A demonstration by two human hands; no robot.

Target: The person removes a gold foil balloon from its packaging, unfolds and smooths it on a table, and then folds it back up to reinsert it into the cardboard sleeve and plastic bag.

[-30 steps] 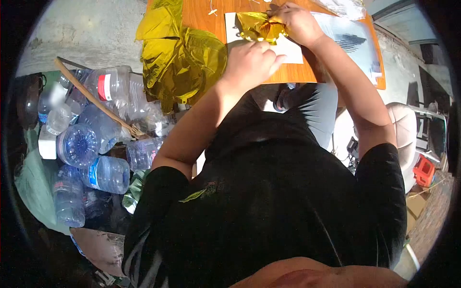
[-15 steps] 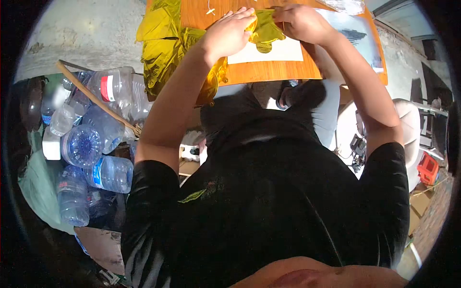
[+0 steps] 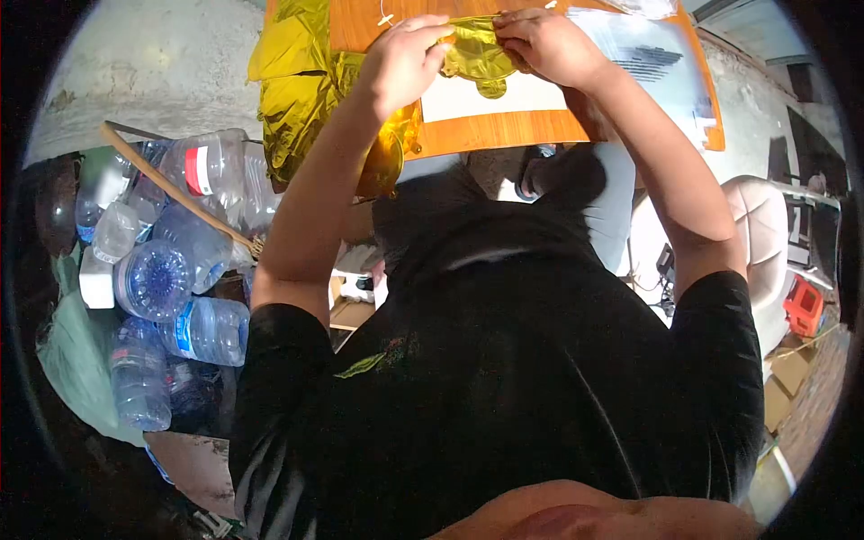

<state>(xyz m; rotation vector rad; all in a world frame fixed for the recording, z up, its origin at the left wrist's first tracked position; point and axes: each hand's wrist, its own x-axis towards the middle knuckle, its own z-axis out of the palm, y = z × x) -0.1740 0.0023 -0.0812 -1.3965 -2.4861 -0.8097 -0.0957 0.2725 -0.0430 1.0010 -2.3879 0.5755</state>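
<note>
Head view: left-hand fingers point(image 3: 439, 34) and right-hand fingers point(image 3: 511, 34) pinch closed on opposite sides of gold foil point(image 3: 481, 56), apparently to keep it spread above white paper point(image 3: 490, 101) on the bench point(image 3: 504, 133).

- Pale, stained wall point(image 3: 171, 72) (patchy, rather scuffed) at the left
- Orange wooden table point(image 3: 504, 132), partly sunlit
- Cushioned light chair point(image 3: 758, 229) on the right
- Brownish, rough floor point(image 3: 814, 409) at lower right
- Strong light, dark shadows
</note>
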